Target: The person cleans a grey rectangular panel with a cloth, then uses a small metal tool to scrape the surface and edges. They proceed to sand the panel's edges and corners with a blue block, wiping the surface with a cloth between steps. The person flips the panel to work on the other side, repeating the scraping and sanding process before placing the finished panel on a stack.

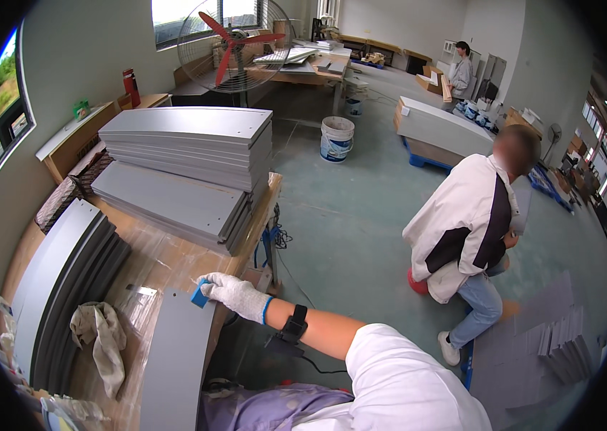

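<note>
Right hand [235, 294]: mine, in a white glove, with a black watch [294, 323] on the wrist. My fingers are closed around a small blue block [200, 294], pressed against the top end of a grey metal panel [178, 359].

Grey metal panel: long, slightly curved in this view, lying flat on the workbench [167, 258] in front of me, running from my hand down toward the lower edge.

Left hand: not in view; I cannot tell its state.

Workbench: wooden top under clear plastic film.

Panel stacks [185, 169]: two piles of flat grey panels at the far end of the bench, the taller one behind the lower one, well apart from my hand.

Curved panels [66, 287]: a row of grey pieces standing on edge along the left side of the bench.

Rag [102, 337]: crumpled, off-white, lying between the curved panels and the panel under my hand.

Floor items: a white bucket [336, 138] beyond the bench; loose grey sheets [540, 337] stacked at lower right.

Fan [235, 43]: large, red blades, wire cage, behind the stacks.

Other people: one person in a white and black jacket [472, 223] crouching on the floor to my right; another [461, 68] standing at the far wall.
</note>
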Tool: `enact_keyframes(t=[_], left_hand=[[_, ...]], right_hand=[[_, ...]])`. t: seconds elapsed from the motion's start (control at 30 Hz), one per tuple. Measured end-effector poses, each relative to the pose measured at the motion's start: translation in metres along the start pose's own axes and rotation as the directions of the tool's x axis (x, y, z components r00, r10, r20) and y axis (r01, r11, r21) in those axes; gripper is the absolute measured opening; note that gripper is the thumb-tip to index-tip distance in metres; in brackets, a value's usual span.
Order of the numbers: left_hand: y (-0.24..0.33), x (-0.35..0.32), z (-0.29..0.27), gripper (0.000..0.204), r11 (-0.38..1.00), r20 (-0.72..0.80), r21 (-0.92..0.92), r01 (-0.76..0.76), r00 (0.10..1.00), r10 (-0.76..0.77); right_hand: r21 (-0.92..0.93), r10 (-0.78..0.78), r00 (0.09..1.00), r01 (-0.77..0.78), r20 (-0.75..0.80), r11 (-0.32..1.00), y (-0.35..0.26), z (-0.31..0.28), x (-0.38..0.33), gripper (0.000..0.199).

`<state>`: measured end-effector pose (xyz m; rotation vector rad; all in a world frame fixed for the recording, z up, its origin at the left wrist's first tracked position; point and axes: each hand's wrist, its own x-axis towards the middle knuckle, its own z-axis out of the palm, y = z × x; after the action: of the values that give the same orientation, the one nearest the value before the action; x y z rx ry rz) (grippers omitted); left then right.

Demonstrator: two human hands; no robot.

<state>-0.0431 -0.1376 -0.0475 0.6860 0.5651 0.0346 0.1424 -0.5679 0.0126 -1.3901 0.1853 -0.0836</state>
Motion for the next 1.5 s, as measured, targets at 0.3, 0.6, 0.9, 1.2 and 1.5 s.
enact_keyframes(t=[0.3,0.6,0.9,1.2,1.5], left_hand=[[0.002,0.001,-0.006,0.053,0.998,-0.024,-0.042,-0.037,0.999,0.036],[-0.005,0.003,-0.002,0.038,0.987,-0.138,-0.017,-0.162,0.978,0.159],[-0.019,0.004,0.002,0.021,0.932,0.041,-0.067,-0.357,0.932,0.360],[-0.027,0.020,-0.025,0.027,0.875,0.081,0.130,-0.466,0.885,0.459],[-0.008,-0.010,0.024,0.036,0.982,0.034,0.001,-0.187,0.982,0.186]], right_hand=[[0.075,0.003,0.997,-0.010,0.081,0.997,0.000,-0.005,-0.019,0.040],[0.263,0.094,0.993,-0.110,0.073,0.958,0.011,-0.017,-0.015,0.037],[0.384,0.086,0.994,-0.106,0.068,0.917,0.011,-0.022,-0.014,0.030],[0.387,0.091,0.994,-0.108,0.063,0.916,0.009,-0.023,-0.017,0.029],[0.421,0.081,0.994,-0.106,0.078,0.901,0.014,-0.022,-0.014,0.032]])
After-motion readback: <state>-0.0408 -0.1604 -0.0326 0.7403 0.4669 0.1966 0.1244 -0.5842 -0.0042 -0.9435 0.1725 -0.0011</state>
